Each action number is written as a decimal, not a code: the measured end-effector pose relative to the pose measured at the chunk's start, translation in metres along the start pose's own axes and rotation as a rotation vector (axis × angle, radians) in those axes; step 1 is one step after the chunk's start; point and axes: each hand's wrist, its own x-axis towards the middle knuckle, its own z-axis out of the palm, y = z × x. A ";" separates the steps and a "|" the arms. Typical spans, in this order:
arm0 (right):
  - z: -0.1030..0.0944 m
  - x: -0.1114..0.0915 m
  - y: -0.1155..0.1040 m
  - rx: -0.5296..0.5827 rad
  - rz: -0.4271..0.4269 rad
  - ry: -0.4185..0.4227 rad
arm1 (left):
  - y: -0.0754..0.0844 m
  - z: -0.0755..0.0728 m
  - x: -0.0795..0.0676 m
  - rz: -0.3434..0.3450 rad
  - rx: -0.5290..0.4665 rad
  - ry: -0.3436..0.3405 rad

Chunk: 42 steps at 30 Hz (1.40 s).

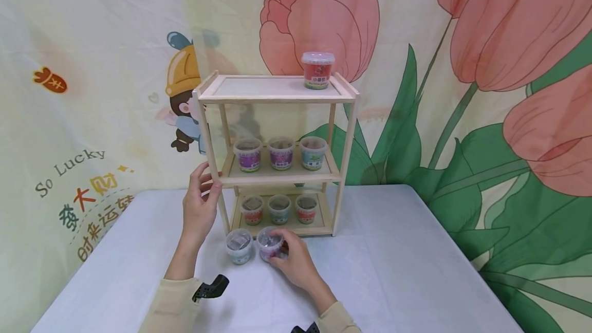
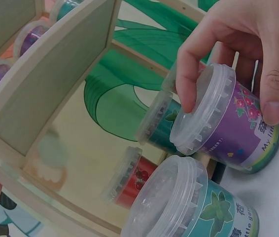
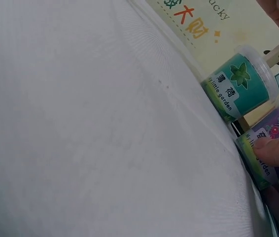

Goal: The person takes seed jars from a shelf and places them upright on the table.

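My right hand [image 1: 297, 260] pinches a small lidded plastic tub with a purple flower label [image 1: 269, 244], fingers on its far side and thumb on the near side. In the left wrist view this purple tub [image 2: 238, 121] is upright in relation to its neighbours. To its left stands a teal tub with a mint-leaf label [image 1: 239, 248], also plain in the right wrist view. My left hand [image 1: 200, 207] holds the wooden shelf rack [image 1: 277, 181] by its left front post at the middle board, thumb in front, other fingers partly hidden behind.
On the middle board stand three tubs, two purple [image 1: 250, 161] and one teal [image 1: 313, 157]. Three more, red [image 1: 252, 214], teal and red, line the bottom board. A red tub [image 1: 317, 72] sits on the top board at the right. White cloth [image 1: 393, 271] covers the table.
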 end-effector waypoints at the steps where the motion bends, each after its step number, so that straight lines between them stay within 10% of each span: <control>1: 0.000 0.000 0.000 0.001 0.002 -0.001 | 0.000 0.000 0.000 0.000 0.001 -0.001; 42: 0.003 -0.001 -0.001 0.049 0.013 -0.027 | 0.000 -0.001 0.000 -0.011 0.004 -0.005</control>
